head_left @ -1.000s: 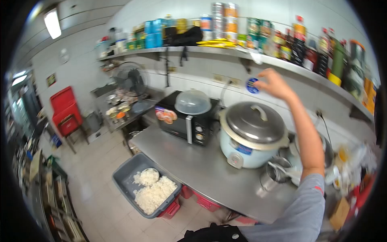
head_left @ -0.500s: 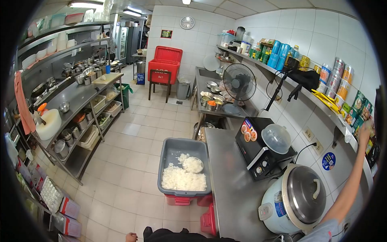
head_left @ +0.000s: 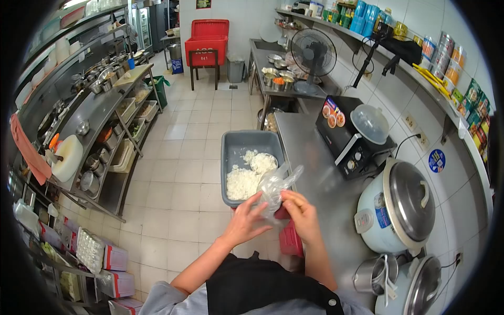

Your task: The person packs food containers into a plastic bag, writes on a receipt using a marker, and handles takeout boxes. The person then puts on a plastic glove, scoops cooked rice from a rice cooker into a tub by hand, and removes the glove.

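A clear plastic bag (head_left: 274, 189) hangs in front of my body, pinched by my right hand (head_left: 302, 212) between thumb and fingers. My left hand (head_left: 245, 220) is at the bag's left side, its fingers spread and the fingertips near the plastic. Behind the bag, a grey tub (head_left: 226, 152) holds white rice (head_left: 241, 182) and a rounder mound of rice (head_left: 263, 163) at its right. The bag hides part of the tub's lower right corner.
A steel table (head_left: 310, 160) on the right carries a black microwave (head_left: 344, 142) and a large rice cooker (head_left: 378, 215). Steel pots (head_left: 370, 274) stand near its front. Shelving with pans (head_left: 92, 126) runs along the left. A fan (head_left: 313, 52) and red cooler (head_left: 207, 47) are farther back.
My right hand has come down from the wall shelf to the front of my body, with a plastic bag in it. My left hand has risen beside it. The view has shifted.
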`<state>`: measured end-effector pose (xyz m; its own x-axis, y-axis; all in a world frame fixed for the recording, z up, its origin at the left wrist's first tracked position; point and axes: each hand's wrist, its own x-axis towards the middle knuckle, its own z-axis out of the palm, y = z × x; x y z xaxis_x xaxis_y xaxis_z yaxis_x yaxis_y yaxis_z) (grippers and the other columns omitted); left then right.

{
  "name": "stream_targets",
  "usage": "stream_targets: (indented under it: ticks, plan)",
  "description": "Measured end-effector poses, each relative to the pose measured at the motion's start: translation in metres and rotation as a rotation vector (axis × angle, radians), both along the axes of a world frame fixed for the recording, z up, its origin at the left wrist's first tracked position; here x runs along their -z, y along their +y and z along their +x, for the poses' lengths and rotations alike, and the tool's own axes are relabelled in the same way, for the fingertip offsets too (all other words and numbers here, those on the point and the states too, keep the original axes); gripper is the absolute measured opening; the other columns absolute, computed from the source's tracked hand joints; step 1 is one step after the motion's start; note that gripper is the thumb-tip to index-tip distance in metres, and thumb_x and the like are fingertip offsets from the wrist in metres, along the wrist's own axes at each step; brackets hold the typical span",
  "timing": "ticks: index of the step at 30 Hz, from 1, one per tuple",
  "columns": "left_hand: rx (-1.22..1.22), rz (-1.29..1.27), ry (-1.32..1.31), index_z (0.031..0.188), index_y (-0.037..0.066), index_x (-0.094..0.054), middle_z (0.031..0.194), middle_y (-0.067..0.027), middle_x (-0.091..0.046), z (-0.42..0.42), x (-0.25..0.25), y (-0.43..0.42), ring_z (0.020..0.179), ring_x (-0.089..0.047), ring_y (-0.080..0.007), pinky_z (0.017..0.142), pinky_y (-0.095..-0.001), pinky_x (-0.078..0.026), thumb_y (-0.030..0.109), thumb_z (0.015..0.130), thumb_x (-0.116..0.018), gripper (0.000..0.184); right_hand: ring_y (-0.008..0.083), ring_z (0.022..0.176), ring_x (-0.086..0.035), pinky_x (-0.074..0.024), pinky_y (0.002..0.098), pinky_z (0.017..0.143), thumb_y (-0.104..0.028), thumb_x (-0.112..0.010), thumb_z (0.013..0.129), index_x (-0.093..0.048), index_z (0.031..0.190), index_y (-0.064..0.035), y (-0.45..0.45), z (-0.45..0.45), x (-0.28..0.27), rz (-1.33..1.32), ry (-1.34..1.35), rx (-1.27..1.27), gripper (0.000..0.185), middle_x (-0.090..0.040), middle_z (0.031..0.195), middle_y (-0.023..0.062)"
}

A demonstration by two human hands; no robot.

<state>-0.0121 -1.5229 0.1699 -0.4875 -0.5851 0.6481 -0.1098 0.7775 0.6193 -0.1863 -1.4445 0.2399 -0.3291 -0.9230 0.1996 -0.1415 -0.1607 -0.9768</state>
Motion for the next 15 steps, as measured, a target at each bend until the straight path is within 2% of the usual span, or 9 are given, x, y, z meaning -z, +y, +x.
stream_targets:
  ticks: [3,5,6,8,10,11,13,14,15]
  plan:
    - [0.044,-0.095,-0.103,0.132,0.012,-0.048,0.133,-0.0168,-0.045,0.013,0.007,0.002,0.117,-0.05,-0.0347,0.095,-0.0394,-0.047,0.001,0.071,-0.076,0.068,0.0196,0.118,-0.054,-0.0448,0.0297,0.097,-0.011,-0.053,0.097,-0.059,0.121,0.0046,0.005,0.011,0.034,0.173,-0.255,-0.114,0.03,-0.058,0.126,0.0138]
    - [0.117,0.081,-0.084,0.131,0.011,-0.049,0.126,-0.0162,-0.048,0.025,0.033,-0.001,0.114,-0.051,-0.0346,0.094,-0.0393,-0.047,0.0,0.07,-0.076,0.068,0.0204,0.121,-0.052,-0.0473,0.0304,0.096,-0.011,-0.05,0.098,-0.053,0.129,0.0033,0.012,0.023,0.042,0.228,-0.337,-0.132,0.034,-0.054,0.13,0.015]
    - [0.098,0.08,-0.014,0.127,0.009,-0.05,0.117,-0.0153,-0.05,0.03,0.033,0.0,0.11,-0.053,-0.0334,0.092,-0.0377,-0.046,-0.002,0.072,-0.074,0.062,0.0198,0.118,-0.053,-0.0481,0.0302,0.094,-0.011,-0.054,0.096,-0.05,0.129,0.0028,0.012,0.033,0.043,0.228,-0.388,-0.115,0.036,-0.054,0.128,0.0137]
    - [0.011,0.19,0.054,0.125,0.007,-0.051,0.117,-0.0151,-0.051,0.04,0.035,0.0,0.109,-0.053,-0.0335,0.091,-0.0378,-0.046,-0.001,0.073,-0.073,0.057,0.0191,0.116,-0.054,-0.0488,0.03,0.093,-0.01,-0.057,0.094,-0.047,0.129,0.0022,0.009,0.057,0.056,0.232,-0.442,-0.094,0.038,-0.054,0.126,0.0124]
    - [-0.097,0.43,0.163,0.116,0.003,-0.052,0.113,-0.014,-0.053,0.052,0.039,-0.002,0.103,-0.055,-0.029,0.086,-0.036,-0.047,0.001,0.074,-0.074,0.047,0.0152,0.106,-0.055,-0.0487,0.0268,0.086,-0.007,-0.066,0.088,-0.043,0.122,-0.0018,0.006,0.086,0.088,0.247,0.101,0.055,0.041,-0.054,0.114,0.0087]
    - [-0.089,0.434,0.156,0.116,0.003,-0.052,0.113,-0.014,-0.053,0.059,0.045,-0.006,0.103,-0.055,-0.029,0.086,-0.036,-0.047,0.001,0.074,-0.074,0.047,0.0152,0.106,-0.055,-0.0487,0.0268,0.086,-0.007,-0.066,0.088,-0.043,0.122,-0.0018,0.003,0.101,0.096,0.251,0.095,0.064,0.041,-0.054,0.114,0.0087]
    - [0.033,0.697,0.205,0.116,0.003,-0.052,0.114,-0.0124,-0.053,0.073,0.056,-0.011,0.103,-0.057,-0.024,0.085,-0.0331,-0.047,-0.002,0.073,-0.072,0.047,0.0203,0.094,-0.058,-0.0481,0.0328,0.083,-0.022,-0.08,0.077,-0.044,0.115,-0.0052,-0.003,0.126,0.108,0.107,0.18,0.136,0.055,-0.057,0.098,0.0079]
    - [0.041,0.699,0.197,0.116,0.003,-0.052,0.114,-0.0124,-0.053,0.08,0.059,-0.013,0.103,-0.057,-0.024,0.085,-0.0331,-0.047,-0.002,0.073,-0.072,0.047,0.0084,0.09,-0.051,-0.0439,0.0225,0.07,-0.005,-0.069,0.085,-0.042,0.112,-0.0044,-0.005,0.134,0.119,0.116,-0.014,0.079,0.038,-0.052,0.101,0.0035]
    - [0.009,0.66,0.222,0.116,0.003,-0.051,0.111,-0.0108,-0.054,0.087,0.061,-0.015,0.097,-0.056,-0.0204,0.08,-0.031,-0.047,-0.004,0.074,-0.069,0.046,0.0084,0.09,-0.051,-0.0439,0.0225,0.07,-0.005,-0.069,0.085,-0.042,0.112,-0.0044,-0.008,0.138,0.128,0.115,-0.018,0.089,0.038,-0.052,0.101,0.0035]
